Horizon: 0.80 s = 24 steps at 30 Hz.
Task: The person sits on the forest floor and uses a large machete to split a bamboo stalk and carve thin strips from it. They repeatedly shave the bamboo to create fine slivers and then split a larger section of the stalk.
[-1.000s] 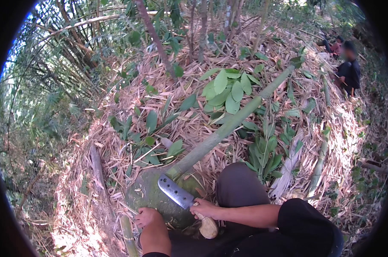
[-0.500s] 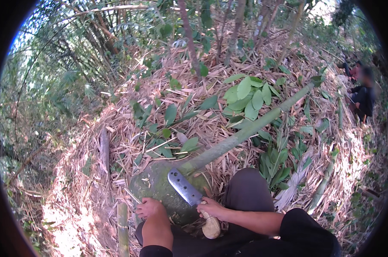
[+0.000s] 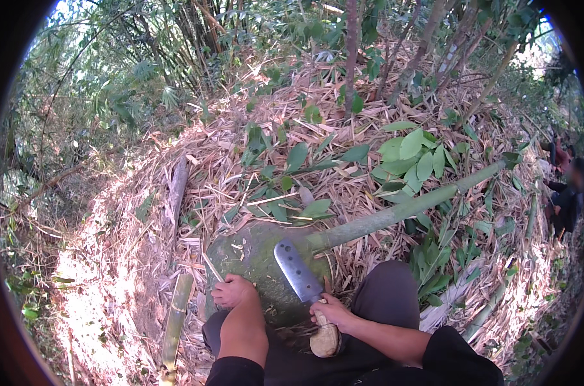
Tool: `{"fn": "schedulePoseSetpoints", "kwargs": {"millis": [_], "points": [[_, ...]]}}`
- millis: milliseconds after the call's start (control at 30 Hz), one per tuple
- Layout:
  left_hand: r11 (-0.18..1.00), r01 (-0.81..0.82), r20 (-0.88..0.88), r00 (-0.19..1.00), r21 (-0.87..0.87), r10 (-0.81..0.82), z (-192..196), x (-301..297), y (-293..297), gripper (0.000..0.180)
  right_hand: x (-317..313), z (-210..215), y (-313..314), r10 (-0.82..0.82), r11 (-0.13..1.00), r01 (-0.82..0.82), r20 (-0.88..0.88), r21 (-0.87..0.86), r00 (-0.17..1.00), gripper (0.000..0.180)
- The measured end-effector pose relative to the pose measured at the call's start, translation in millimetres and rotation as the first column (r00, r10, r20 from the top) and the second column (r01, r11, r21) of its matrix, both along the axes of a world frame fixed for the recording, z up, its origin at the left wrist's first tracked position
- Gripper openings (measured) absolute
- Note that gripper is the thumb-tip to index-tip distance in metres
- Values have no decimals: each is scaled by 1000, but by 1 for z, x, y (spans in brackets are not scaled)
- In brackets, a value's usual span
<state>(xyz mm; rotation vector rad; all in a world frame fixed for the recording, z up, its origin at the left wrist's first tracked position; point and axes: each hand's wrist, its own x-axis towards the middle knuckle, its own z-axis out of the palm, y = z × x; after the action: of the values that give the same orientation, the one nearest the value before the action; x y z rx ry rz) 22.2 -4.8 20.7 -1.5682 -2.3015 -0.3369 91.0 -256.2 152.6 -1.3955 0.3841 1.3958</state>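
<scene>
Two bare hands at mossy grey-green boulder [image 3: 276,299]. Left hand [image 3: 235,291], at boulder's eight o'clock: fingers curled nearly closed around thin pale stick [image 3: 212,267], tip toward eleven. Right hand [image 3: 332,313], at four o'clock: fingers wrapped around wooden handle of broad steel cleaver with holed blade [image 3: 298,270]; blade points toward eleven above boulder, contact unclear. Long green bamboo pole [image 3: 395,215] runs from boulder toward two o'clock, beside bright-green leaf cluster [image 3: 411,157].
</scene>
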Motion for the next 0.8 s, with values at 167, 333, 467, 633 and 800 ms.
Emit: {"fn": "schedulePoseSetpoints", "kwargs": {"millis": [167, 333, 467, 633, 800], "points": [[1000, 21, 51, 999, -23, -19, 1, -2, 0, 23, 1, 0, -1, 2, 1000, -3, -4, -19, 1000, 30], [999, 27, 48, 998, -20, -26, -1, -2, 0, 23, -1, -1, 1, 25, 999, -26, -13, -45, 1000, 33], [999, 41, 76, 996, -30, -38, 2, -1, -1, 23, 0, 1, 2, 34, 998, -34, -11, -49, 999, 37], [995, 21, 98, 995, -98, -11, 6, -1, -1, 25, 1, 1, 2, 41, 998, -41, -7, -49, 999, 38], [989, 12, 103, 995, -147, 3, 10, 1, -1, 27, 1, 2, 4, 43, 998, -43, -11, -55, 999, 36]]}}
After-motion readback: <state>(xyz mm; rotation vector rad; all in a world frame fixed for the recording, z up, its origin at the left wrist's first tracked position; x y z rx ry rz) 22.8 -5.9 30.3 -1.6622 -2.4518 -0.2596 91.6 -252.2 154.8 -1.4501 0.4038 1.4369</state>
